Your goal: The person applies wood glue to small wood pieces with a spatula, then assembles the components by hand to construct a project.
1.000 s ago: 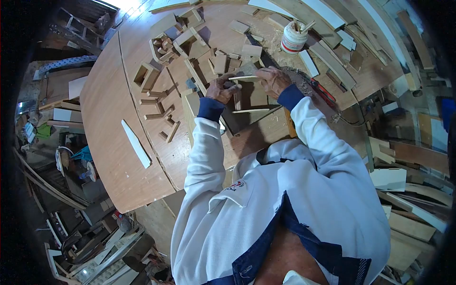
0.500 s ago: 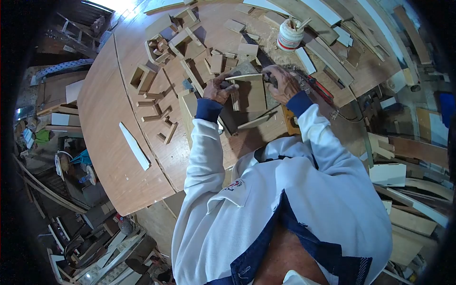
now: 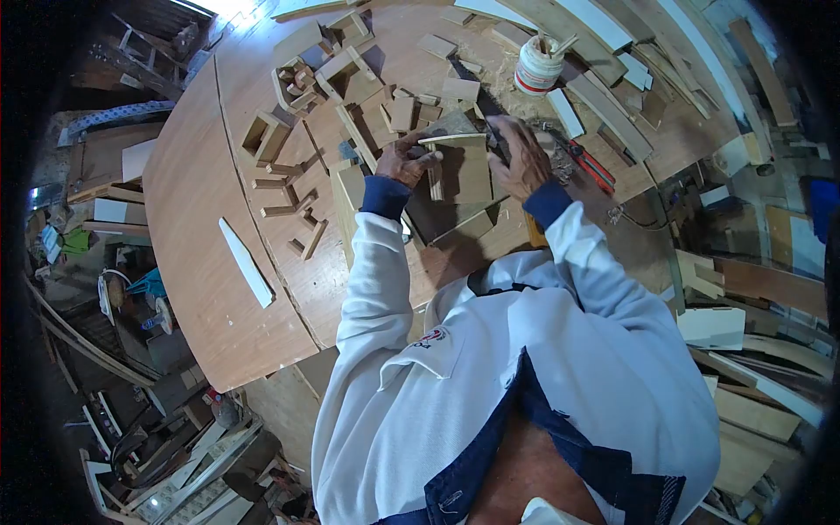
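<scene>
Between my hands a small wooden box piece point(image 3: 462, 171) stands over the worktable, a pale thin strip along its far edge. My left hand point(image 3: 404, 163) grips its left corner, thumb and fingers closed around the wood. On the other side, my right hand point(image 3: 523, 164) has its fingers stretched out and apart, fingertips close to the box piece's right edge. A short wood strip point(image 3: 436, 181) sits upright just right of my left thumb. Nearer my body lies another flat wood piece point(image 3: 466, 229).
A white glue tub point(image 3: 537, 66) with sticks in it stands at the back right. Red-handled pliers point(image 3: 595, 170) lie right of my right hand. Small wooden boxes point(image 3: 264, 140) and several offcuts are spread left. A white strip point(image 3: 246, 262) lies on the worktable point(image 3: 188, 289).
My right hand's fingers were curled by the box piece's right corner and are now straightened and spread. The left hand keeps its grip. The view has shifted slightly.
</scene>
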`<move>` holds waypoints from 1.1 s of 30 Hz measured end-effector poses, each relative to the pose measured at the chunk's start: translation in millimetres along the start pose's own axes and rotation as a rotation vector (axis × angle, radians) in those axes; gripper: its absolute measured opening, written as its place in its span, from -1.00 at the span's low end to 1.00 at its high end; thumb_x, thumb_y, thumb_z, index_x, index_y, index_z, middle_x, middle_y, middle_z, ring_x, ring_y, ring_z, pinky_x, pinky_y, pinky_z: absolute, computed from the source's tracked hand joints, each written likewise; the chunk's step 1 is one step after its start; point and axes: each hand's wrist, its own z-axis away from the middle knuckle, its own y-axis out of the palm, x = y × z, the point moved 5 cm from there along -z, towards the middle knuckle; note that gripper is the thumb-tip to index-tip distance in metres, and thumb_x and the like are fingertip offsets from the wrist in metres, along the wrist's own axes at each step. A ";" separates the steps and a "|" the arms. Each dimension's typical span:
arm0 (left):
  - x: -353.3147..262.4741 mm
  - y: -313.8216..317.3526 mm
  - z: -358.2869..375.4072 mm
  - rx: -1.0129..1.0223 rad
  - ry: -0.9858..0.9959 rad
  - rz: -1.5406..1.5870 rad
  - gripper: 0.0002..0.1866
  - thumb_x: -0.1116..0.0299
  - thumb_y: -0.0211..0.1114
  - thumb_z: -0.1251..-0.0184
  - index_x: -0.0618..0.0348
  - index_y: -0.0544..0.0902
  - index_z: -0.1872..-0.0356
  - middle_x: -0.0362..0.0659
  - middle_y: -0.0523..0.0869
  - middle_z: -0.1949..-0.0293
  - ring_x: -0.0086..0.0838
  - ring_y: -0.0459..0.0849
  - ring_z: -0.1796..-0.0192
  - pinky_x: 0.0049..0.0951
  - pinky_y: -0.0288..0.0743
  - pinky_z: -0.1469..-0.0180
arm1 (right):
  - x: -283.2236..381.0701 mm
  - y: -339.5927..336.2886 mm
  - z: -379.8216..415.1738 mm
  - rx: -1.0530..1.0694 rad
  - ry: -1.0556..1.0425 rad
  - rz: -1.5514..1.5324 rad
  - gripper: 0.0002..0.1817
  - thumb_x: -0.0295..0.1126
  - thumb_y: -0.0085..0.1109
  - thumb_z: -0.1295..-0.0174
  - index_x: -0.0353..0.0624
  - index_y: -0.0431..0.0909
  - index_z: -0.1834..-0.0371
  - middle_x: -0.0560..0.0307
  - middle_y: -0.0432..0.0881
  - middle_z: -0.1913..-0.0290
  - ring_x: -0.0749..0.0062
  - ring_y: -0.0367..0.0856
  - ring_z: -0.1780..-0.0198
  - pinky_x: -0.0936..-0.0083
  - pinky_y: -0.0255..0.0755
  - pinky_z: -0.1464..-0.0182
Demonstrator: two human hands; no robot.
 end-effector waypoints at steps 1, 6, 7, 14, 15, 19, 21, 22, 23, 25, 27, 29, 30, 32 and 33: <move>0.6 0.2 0.3 -0.001 0.000 -0.001 -0.48 0.22 0.46 -0.03 0.18 0.58 -0.03 -0.04 0.73 0.31 -0.46 0.65 0.29 -0.43 0.49 0.21 | 3.6 2.0 -7.1 0.011 -0.077 0.052 -0.45 -0.49 0.15 0.02 -0.14 0.36 -0.14 -0.09 0.43 -0.09 -0.03 0.40 -0.14 0.21 0.29 -0.23; -10.7 -4.9 11.1 -0.217 0.142 -0.027 -0.44 0.15 0.49 0.01 0.28 0.56 0.04 0.00 0.72 0.28 -0.37 0.70 0.23 -0.38 0.55 0.18 | -1.5 28.1 -25.0 0.172 -0.180 0.158 -0.50 -0.40 0.15 -0.01 -0.14 0.41 -0.11 -0.12 0.54 -0.01 -0.01 0.44 -0.10 0.19 0.34 -0.18; -3.8 -3.5 13.4 -0.222 0.141 -0.025 -0.44 0.15 0.49 0.01 0.28 0.56 0.04 0.00 0.72 0.28 -0.37 0.70 0.23 -0.38 0.55 0.18 | -3.5 30.7 -26.4 0.175 -0.184 0.158 -0.50 -0.40 0.15 -0.01 -0.14 0.41 -0.11 -0.12 0.54 -0.01 -0.01 0.44 -0.10 0.19 0.34 -0.18; -0.5 2.8 38.2 -0.223 -0.114 -0.186 -0.52 0.04 0.42 -0.06 0.32 0.64 0.23 0.10 0.71 0.35 -0.18 0.71 0.31 -0.31 0.55 0.24 | -2.1 39.4 -30.7 0.301 -0.170 0.162 -0.82 -0.43 0.08 -0.08 -0.15 0.51 0.23 0.00 0.56 0.22 0.02 0.52 0.13 0.17 0.42 0.07; -4.1 7.4 39.9 -0.186 -0.140 -0.175 -0.52 0.01 0.38 -0.09 0.32 0.67 0.29 0.11 0.71 0.39 -0.15 0.70 0.33 -0.29 0.54 0.25 | -2.5 39.0 -30.8 0.288 -0.189 0.152 -0.85 -0.43 0.07 -0.09 -0.14 0.51 0.26 0.01 0.56 0.26 0.03 0.53 0.15 0.17 0.43 0.10; -6.0 11.7 41.1 -0.272 -0.120 -0.171 -0.54 0.00 0.35 -0.11 0.32 0.67 0.36 0.09 0.71 0.42 -0.14 0.69 0.35 -0.29 0.52 0.26 | -7.6 42.7 -30.6 0.266 -0.214 0.134 -0.86 -0.44 0.06 -0.10 -0.15 0.51 0.26 0.01 0.53 0.29 0.03 0.52 0.15 0.19 0.43 0.12; -0.5 14.9 39.8 -0.267 -0.164 -0.137 -0.53 0.00 0.34 -0.11 0.32 0.67 0.36 0.09 0.71 0.42 -0.14 0.69 0.35 -0.29 0.52 0.26 | -9.2 43.0 -31.7 0.266 -0.199 0.109 -0.85 -0.43 0.05 -0.11 -0.15 0.51 0.26 0.01 0.54 0.29 0.04 0.52 0.15 0.19 0.43 0.11; 3.2 16.4 39.9 -0.255 -0.205 -0.108 -0.53 -0.01 0.34 -0.11 0.32 0.67 0.37 0.09 0.71 0.42 -0.15 0.70 0.34 -0.29 0.52 0.25 | -8.6 42.3 -32.3 0.273 -0.204 0.108 -0.85 -0.43 0.05 -0.11 -0.15 0.51 0.26 0.01 0.54 0.29 0.04 0.52 0.15 0.19 0.43 0.11; 5.1 16.2 40.3 -0.261 -0.211 -0.103 -0.53 -0.01 0.34 -0.11 0.32 0.67 0.37 0.09 0.71 0.42 -0.15 0.70 0.34 -0.29 0.52 0.25 | -9.0 42.3 -32.8 0.306 -0.189 0.124 -0.85 -0.42 0.06 -0.11 -0.15 0.51 0.25 0.01 0.54 0.27 0.04 0.53 0.14 0.19 0.43 0.10; 1.7 15.7 40.8 -0.226 -0.215 -0.076 -0.53 0.04 0.37 -0.09 0.34 0.65 0.27 0.08 0.71 0.39 -0.17 0.70 0.34 -0.28 0.52 0.25 | -5.4 40.0 -35.6 0.344 -0.179 0.139 -0.85 -0.41 0.06 -0.12 -0.15 0.51 0.25 0.01 0.55 0.25 0.05 0.53 0.12 0.20 0.43 0.09; 7.3 16.2 39.5 -0.278 -0.176 -0.038 -0.51 0.07 0.40 -0.07 0.34 0.62 0.19 0.08 0.71 0.36 -0.17 0.69 0.33 -0.29 0.52 0.24 | -4.7 39.4 -38.4 0.407 -0.137 0.188 -0.83 -0.39 0.07 -0.12 -0.14 0.52 0.23 0.02 0.56 0.21 0.05 0.53 0.09 0.20 0.44 0.07; 11.4 15.6 37.4 -0.332 -0.134 0.002 -0.48 0.09 0.42 -0.04 0.34 0.59 0.11 0.07 0.71 0.34 -0.18 0.69 0.31 -0.29 0.52 0.23 | -1.4 37.1 -41.0 0.418 -0.136 0.200 -0.83 -0.38 0.08 -0.12 -0.14 0.52 0.22 0.02 0.56 0.19 0.05 0.53 0.08 0.20 0.44 0.06; 6.0 13.5 37.7 -0.341 -0.094 -0.046 -0.44 0.11 0.45 -0.02 0.34 0.55 0.06 0.07 0.71 0.31 -0.18 0.68 0.28 -0.29 0.52 0.21 | -0.5 37.6 -41.5 0.429 -0.131 0.210 -0.82 -0.38 0.08 -0.12 -0.13 0.52 0.21 0.02 0.57 0.17 0.05 0.54 0.07 0.20 0.44 0.05; 2.6 11.7 38.1 -0.354 -0.056 -0.090 -0.39 0.12 0.47 0.01 0.33 0.51 0.01 0.06 0.70 0.29 -0.18 0.68 0.25 -0.29 0.52 0.19 | -2.0 40.4 -40.9 0.433 -0.131 0.223 -0.82 -0.40 0.08 -0.11 -0.14 0.50 0.21 0.02 0.56 0.18 0.04 0.53 0.07 0.19 0.44 0.06; 3.6 12.2 37.8 -0.342 -0.058 -0.045 -0.39 0.11 0.47 0.02 0.33 0.51 0.02 0.07 0.69 0.29 -0.17 0.68 0.23 -0.29 0.52 0.18 | -3.8 41.9 -40.2 0.432 -0.126 0.236 -0.81 -0.41 0.07 -0.09 -0.14 0.49 0.21 0.02 0.55 0.19 0.04 0.52 0.08 0.18 0.43 0.07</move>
